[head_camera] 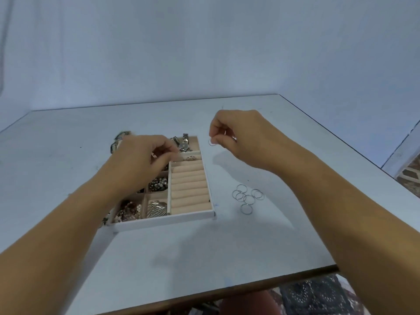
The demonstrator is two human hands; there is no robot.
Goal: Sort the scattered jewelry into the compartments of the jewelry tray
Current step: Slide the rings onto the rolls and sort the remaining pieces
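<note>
Several thin silver wire rings point(248, 197) are lying on the bench point(250, 246), right of the white, beige-lined jewelry tray point(163, 220). Right hand point(238, 135) is pinching one matching ring point(211, 142) in its grip beside the tray's far corner. Left hand point(141, 160) is curling over the tray; its grip cannot be judged.

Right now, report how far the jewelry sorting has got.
Done: the tray's compartments hold a watch, beads and a silver shell piece. In hand: the right hand pinches a thin ring right of the tray; the left hand curls over the tray, its contents unclear. Left: the loose rings on the table, the ring rolls bare, and a patterned piece beyond the tray's far corner.
</note>
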